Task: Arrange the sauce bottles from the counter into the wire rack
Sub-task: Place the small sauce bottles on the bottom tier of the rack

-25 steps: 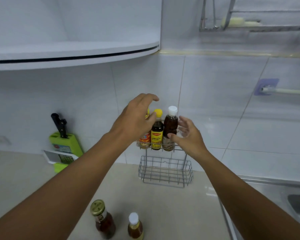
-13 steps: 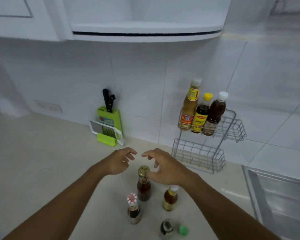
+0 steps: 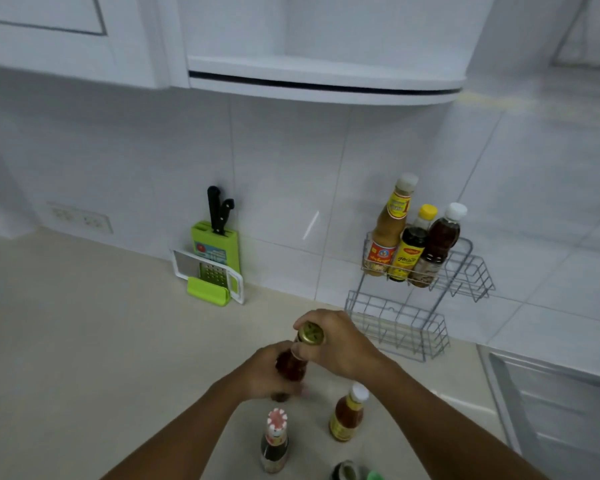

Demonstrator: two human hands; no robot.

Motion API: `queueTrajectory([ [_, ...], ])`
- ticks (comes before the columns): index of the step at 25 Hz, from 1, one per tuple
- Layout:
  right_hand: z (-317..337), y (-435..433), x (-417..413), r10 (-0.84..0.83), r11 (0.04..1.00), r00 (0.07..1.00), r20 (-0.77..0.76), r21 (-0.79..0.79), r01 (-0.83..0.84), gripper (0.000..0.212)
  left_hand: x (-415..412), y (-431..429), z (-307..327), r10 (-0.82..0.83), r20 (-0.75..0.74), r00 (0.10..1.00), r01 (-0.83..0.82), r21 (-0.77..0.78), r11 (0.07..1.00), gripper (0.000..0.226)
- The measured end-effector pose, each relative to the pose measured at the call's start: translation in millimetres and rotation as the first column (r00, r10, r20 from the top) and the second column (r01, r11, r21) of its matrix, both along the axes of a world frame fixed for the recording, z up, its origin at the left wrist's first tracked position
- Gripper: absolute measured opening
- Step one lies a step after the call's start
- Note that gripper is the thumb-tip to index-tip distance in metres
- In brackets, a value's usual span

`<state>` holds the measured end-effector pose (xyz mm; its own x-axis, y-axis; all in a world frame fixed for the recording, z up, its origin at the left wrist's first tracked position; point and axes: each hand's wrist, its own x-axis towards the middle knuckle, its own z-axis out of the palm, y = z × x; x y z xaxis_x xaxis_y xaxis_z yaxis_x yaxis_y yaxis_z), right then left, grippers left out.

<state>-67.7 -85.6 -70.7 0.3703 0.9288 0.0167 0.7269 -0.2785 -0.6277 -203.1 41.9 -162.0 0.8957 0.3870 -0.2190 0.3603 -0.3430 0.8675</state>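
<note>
Two bare hands hold one dark sauce bottle with a gold cap (image 3: 309, 344) above a cream counter (image 3: 84, 341). The left hand (image 3: 269, 374) is wrapped around the bottle's body, and the right hand (image 3: 340, 341) grips its neck just below the cap. The bottle is tilted, cap toward the camera; whether its base touches the counter is hidden. A two-tier wire rack (image 3: 426, 327) stands against the white tiled wall to the right. Its upper tier holds three bottles side by side: a tall orange-brown sauce bottle (image 3: 388, 230), a dark bottle with a yellow cap (image 3: 411, 245) and a dark bottle with a white cap (image 3: 439, 242). The lower tier holds no bottles. Near the bottom edge, three more bottles stand on the counter: one with a red-and-white cap (image 3: 274, 441), one with a white cap and yellow label (image 3: 347, 414), and one only partly in view (image 3: 345, 472). To the left, a green knife block (image 3: 213, 244) with two black handles leans by the wall.
</note>
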Motion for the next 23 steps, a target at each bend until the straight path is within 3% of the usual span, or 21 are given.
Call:
queueTrajectory([
  [3,58,-1,14,-0.034,0.990,0.997,-0.068,0.136,0.043,0.028,21,3,45,0.071,0.246,0.967,-0.071,-0.008,0.997,0.032],
  [4,81,-2,18,-0.023,0.984,1.000,0.007,0.176,0.021,0.027,29,4,66,0.044,0.280,0.959,-0.044,-0.005,0.999,0.026],
  [6,122,-7,27,0.017,0.984,0.952,0.306,0.164,-0.070,0.042,43,3,107,-0.082,0.296,0.952,0.080,0.021,0.997,0.020],
  [8,155,-16,31,0.053,0.993,0.809,0.586,0.056,-0.106,0.060,50,-2,142,-0.238,0.281,0.930,0.244,0.015,0.970,0.017],
  [10,177,-27,35,0.075,0.988,0.716,0.694,0.044,-0.147,0.060,51,-10,169,-0.361,0.278,0.890,0.404,-0.118,0.907,0.016],
  [12,196,-42,33,0.110,0.974,0.687,0.718,0.060,-0.218,0.051,49,-22,191,-0.497,0.288,0.818,0.572,-0.326,0.753,0.021],
  [15,219,-56,35,0.218,0.924,0.752,0.622,0.117,-0.364,0.047,46,-39,213,-0.630,0.364,0.686,0.679,-0.631,0.375,0.027],
  [16,223,-59,37,0.232,0.919,0.792,0.564,0.141,-0.369,0.044,47,-43,217,-0.630,0.370,0.683,0.683,-0.627,0.373,0.026],
  [17,224,-59,41,0.219,0.927,0.836,0.502,0.161,-0.339,0.042,50,-47,220,-0.600,0.349,0.720,0.672,-0.567,0.477,0.023],
  [18,223,-60,44,0.170,0.949,0.882,0.439,0.167,-0.266,0.041,54,-51,221,-0.522,0.296,0.800,0.599,-0.445,0.666,0.018],
  [19,220,-61,48,0.093,0.975,0.919,0.383,0.154,-0.163,0.042,58,-57,222,-0.376,0.233,0.897,0.430,-0.257,0.866,0.015],
  [20,217,-61,52,-0.004,0.990,0.940,0.341,0.132,-0.044,0.044,63,-61,221,-0.180,0.192,0.965,0.184,-0.004,0.983,0.014],
  [21,212,-61,57,-0.095,0.994,0.942,0.322,0.073,0.075,0.043,68,-66,220,0.006,0.197,0.980,-0.060,0.270,0.961,0.020],
  [23,205,-58,61,-0.258,0.957,0.928,0.269,-0.058,0.283,0.029,80,-78,214,0.177,0.247,0.953,-0.301,0.676,0.673,0.025],
])
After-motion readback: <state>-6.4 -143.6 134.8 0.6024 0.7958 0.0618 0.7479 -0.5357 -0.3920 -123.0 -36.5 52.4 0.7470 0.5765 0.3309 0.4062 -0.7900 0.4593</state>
